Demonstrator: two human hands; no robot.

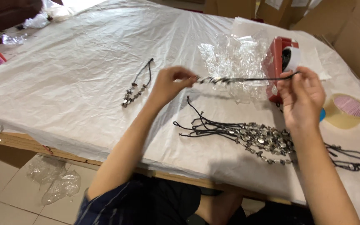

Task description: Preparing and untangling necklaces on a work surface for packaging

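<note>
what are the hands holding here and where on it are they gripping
One beaded necklace on a black cord, stretched between both hands: the left hand pinches the beaded end, the right hand pinches the bare cord end.

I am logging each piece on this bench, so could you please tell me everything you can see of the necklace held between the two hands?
The necklace is a thin black cord with a cluster of small silvery, shell-like beads at one end. It is stretched nearly level above the white-covered table. The left hand pinches the beaded end; the right hand pinches the bare cord end. It hangs over crinkled clear plastic wrap without visibly touching it.
</note>
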